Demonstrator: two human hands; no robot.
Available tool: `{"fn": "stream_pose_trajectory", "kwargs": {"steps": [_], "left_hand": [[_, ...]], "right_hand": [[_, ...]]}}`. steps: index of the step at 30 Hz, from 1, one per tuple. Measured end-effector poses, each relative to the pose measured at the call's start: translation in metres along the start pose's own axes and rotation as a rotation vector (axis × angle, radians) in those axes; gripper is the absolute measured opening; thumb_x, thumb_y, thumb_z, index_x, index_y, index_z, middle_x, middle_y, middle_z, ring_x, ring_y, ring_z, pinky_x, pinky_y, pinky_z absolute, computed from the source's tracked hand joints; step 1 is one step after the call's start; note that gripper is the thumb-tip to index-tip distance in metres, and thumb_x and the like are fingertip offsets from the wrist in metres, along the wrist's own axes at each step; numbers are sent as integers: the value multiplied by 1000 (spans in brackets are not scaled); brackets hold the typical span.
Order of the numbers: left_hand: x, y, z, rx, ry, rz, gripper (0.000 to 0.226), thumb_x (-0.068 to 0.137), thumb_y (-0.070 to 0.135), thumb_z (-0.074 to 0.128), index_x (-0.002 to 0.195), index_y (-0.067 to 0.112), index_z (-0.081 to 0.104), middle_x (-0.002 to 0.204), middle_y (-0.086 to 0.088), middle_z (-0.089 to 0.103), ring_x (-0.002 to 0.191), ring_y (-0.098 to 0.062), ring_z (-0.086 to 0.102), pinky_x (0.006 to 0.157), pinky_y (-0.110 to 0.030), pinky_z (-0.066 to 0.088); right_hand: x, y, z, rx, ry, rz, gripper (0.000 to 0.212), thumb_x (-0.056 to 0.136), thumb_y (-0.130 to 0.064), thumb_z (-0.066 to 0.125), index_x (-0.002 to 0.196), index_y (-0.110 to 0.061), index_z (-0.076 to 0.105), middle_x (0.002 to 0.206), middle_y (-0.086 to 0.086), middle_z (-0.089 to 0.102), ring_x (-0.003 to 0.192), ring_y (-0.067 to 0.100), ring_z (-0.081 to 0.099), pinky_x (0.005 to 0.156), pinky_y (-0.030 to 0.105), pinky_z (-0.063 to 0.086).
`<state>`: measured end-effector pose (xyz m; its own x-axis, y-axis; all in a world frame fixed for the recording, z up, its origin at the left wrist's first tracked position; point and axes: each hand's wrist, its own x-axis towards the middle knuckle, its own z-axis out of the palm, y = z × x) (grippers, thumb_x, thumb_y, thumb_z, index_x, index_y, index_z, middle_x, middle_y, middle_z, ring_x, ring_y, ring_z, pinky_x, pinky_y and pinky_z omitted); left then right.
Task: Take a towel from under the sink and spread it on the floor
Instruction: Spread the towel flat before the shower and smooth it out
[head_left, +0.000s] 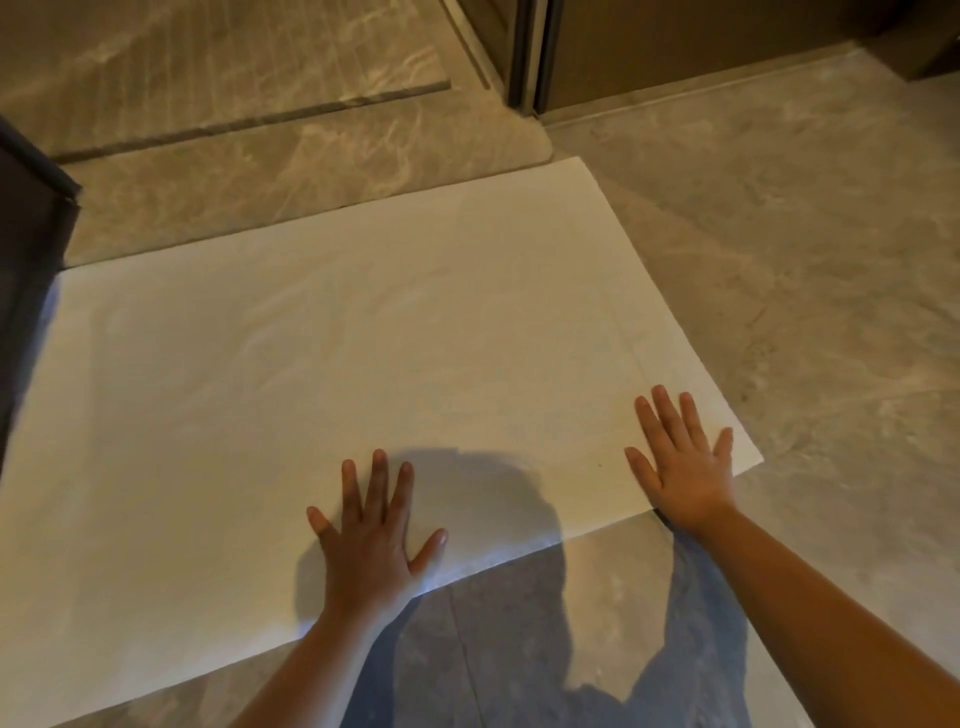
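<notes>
White towel (332, 353) flat on marble floor (810, 260), both hands splayed open, left hand (371, 540), right hand (685, 457)

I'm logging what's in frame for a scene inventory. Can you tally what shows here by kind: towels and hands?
White towel, spread flat on the grey marbled floor: 1
Hands pressed flat on the towel's near edge, fingers splayed (left hand, right hand): 2
Total: 3

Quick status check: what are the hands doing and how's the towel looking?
Left hand and right hand open, flat on white towel. Towel spread on marble floor. Nothing in the way.
</notes>
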<state>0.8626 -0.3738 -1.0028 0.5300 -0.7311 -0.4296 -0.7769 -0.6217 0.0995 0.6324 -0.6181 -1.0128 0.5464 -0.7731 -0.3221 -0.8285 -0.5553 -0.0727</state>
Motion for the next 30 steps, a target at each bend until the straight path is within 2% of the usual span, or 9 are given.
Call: {"fn": "stream_pose_trajectory", "kwargs": {"steps": [5, 7, 10, 13, 16, 19, 22, 26, 30], "left_hand": [[0, -4, 4, -14, 21, 31, 89, 67, 78, -12, 140, 27, -11, 149, -5, -23, 137, -34, -22, 104, -69, 8], [-1, -7, 8, -47, 46, 35, 84, 64, 75, -19, 134, 29, -25, 143, -2, -35, 133, -28, -32, 108, -64, 1], [-13, -19, 6, -132, 79, 24, 90, 63, 70, -29, 139, 24, -13, 148, -4, -23, 135, -24, -25, 112, -56, -1], [-32, -44, 7, -196, 104, -52, 98, 67, 71, -24, 143, 18, 6, 153, -7, -6, 137, -23, -16, 113, -55, 3], [-46, -77, 6, -197, 112, -143, 97, 68, 71, -22, 144, 18, 8, 154, -8, -3, 138, -22, -13, 113, -55, 7], [-51, -117, 5, -137, 126, -168, 87, 74, 68, -15, 144, 21, 5, 154, -7, -9, 138, -23, -15, 113, -54, 7], [-57, -157, 6, -147, 148, -268, 67, 86, 58, 12, 144, 25, 5, 156, -6, -9, 136, -20, -20, 113, -57, 8], [-65, -185, 13, -117, 181, -335, 73, 73, 70, -15, 139, 38, -10, 149, 2, -17, 139, -21, -14, 110, -61, 6], [-70, -196, 22, -140, 194, -351, 71, 69, 75, -14, 134, 47, -16, 149, 6, -18, 138, -19, -15, 108, -63, 4]], "right_hand": [[1, -6, -5, -28, -29, 12, 63, 91, -55, 16, 142, -31, -12, 150, -7, -23, 141, 20, -16, 111, 60, 6], [-4, -22, -9, -16, -10, -27, 68, 85, -64, 3, 140, -30, -17, 149, -5, -25, 139, 20, -21, 112, 57, 3], [-12, -71, -18, 56, 30, -224, 73, 77, -71, -10, 137, -30, -16, 149, -1, -18, 139, 23, -15, 112, 55, 6], [-19, -133, -21, 87, 46, -444, 66, 90, -57, 18, 142, -16, 13, 151, 12, 13, 138, 37, 9, 105, 62, 24], [-20, -184, -8, 25, -4, -566, 66, 91, -47, 39, 144, -17, 13, 154, 11, 5, 139, 35, -2, 109, 60, 17], [-19, -227, 2, -35, -88, -660, 67, 92, -50, 31, 144, -23, -2, 156, 6, -9, 142, 29, -10, 114, 53, 4], [-22, -264, 8, -65, -133, -762, 68, 92, -50, 30, 144, -23, -4, 156, 6, -11, 142, 29, -12, 113, 54, 3], [-30, -304, 22, -140, -145, -888, 68, 91, -52, 28, 144, -23, -5, 156, 7, -11, 142, 32, -12, 111, 59, 3], [-39, -322, 32, -263, -151, -965, 69, 89, -56, 29, 144, -26, 2, 156, 7, -5, 142, 36, -4, 105, 67, 12]]}}
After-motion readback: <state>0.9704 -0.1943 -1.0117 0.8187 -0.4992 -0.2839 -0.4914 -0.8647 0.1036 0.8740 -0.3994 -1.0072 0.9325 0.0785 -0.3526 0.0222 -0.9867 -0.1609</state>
